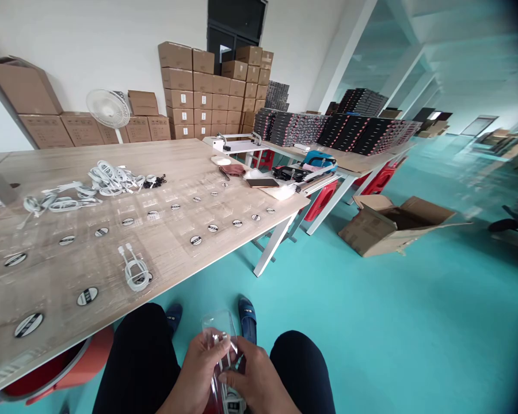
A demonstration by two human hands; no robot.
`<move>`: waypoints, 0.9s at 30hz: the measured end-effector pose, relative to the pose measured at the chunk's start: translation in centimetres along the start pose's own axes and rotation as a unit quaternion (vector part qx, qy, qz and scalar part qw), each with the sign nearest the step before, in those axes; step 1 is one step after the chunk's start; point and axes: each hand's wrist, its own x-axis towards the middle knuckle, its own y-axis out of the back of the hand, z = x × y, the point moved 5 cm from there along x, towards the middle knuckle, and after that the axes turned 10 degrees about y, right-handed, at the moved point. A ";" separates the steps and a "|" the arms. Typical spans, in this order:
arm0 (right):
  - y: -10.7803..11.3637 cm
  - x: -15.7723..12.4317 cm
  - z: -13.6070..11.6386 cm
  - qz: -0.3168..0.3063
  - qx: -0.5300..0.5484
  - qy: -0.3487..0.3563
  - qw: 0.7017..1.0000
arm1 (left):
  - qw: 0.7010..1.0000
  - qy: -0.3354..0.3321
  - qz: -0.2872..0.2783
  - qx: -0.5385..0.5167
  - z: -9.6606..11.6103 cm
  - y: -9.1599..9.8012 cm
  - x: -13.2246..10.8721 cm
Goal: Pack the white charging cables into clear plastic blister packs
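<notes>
Above my lap, between my knees, I hold a clear plastic package (pixel 219 319) with a coiled white cable (pixel 232 398) in it. My left hand (pixel 204 361) grips the package from the left, thumb across the front near the cable's metal plug ends. From the right, my right hand (pixel 256 369) closes on the package edge, its fingers bent against the plastic. The lower end is partly hidden by my hands. On the table (pixel 172 155), a bundled white cable (pixel 136 272) lies on clear plastic packaging near the front edge.
Rows of clear packages with oval black-and-white labels (pixel 87 296) cover the table. Behind them lie a heap of white cables (pixel 112 178) and black ties (pixel 155 181). A red bin (pixel 80 365) sits under the left edge; an open carton (pixel 388 224) stands on the floor.
</notes>
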 end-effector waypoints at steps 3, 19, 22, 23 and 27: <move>-0.5 0.4 0.2 0.023 -0.029 -0.011 0.999 | 1.000 0.015 -0.002 -0.001 -0.2 0.4 0.3; -4.1 -1.5 6.3 0.059 0.330 -0.038 0.941 | 0.995 -0.015 0.076 -0.068 1.4 2.8 0.9; -3.7 -1.5 5.0 0.068 0.315 -0.042 0.946 | 0.992 -0.050 0.096 -0.058 0.3 2.8 0.8; -3.5 -1.5 4.6 0.072 0.299 -0.044 0.951 | 0.991 -0.059 0.109 -0.056 0.2 2.9 0.8; -3.1 -1.2 3.9 0.076 0.206 -0.065 0.973 | 0.990 -0.060 0.123 -0.024 0.2 2.6 0.5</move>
